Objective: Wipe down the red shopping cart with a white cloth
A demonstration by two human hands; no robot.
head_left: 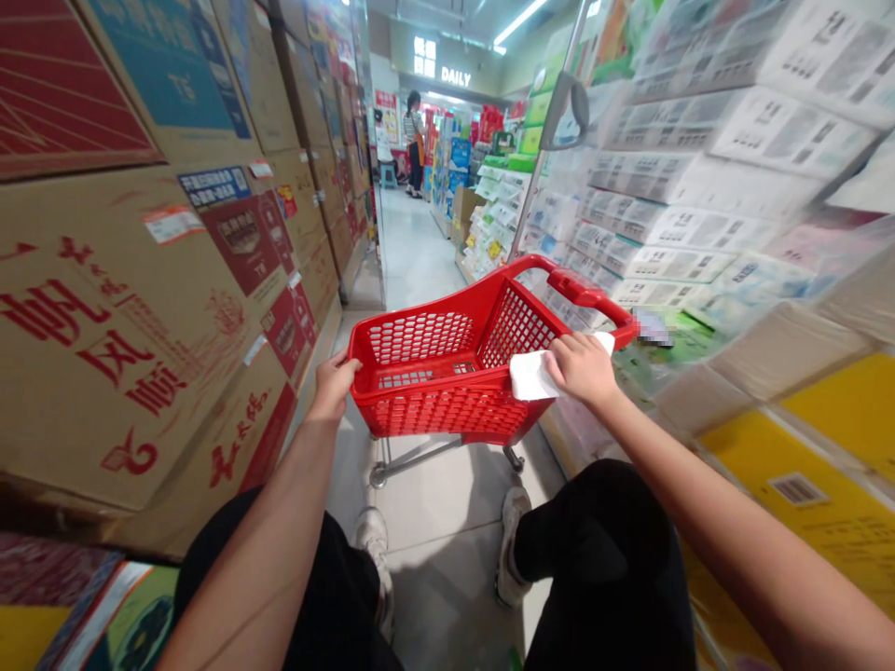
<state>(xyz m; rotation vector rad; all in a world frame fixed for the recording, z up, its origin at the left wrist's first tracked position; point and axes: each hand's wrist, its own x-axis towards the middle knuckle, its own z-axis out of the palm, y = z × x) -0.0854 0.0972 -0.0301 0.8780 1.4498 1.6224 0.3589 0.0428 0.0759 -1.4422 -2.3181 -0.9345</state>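
A red plastic shopping cart [419, 410] with lattice walls stands on the floor in front of my knees, its basket holding nothing that I can see. My left hand [334, 384] is closed around the left end of the basket's rim. On the right, my right hand [582, 367] presses a folded white cloth [531, 375] against the near side of the rim, close to the red handle [580, 291]. Fingers of that hand curl over the cloth, which sticks out on both sides.
Stacked cardboard boxes [104, 335] wall the left side. Shelves of wrapped tissue packs [671, 214] and yellow packages [790, 457] crowd the right. A metal post [552, 140] rises behind the cart. Farther down the tiled aisle [412, 242] stands a person [414, 140] near a blue stool [388, 174].
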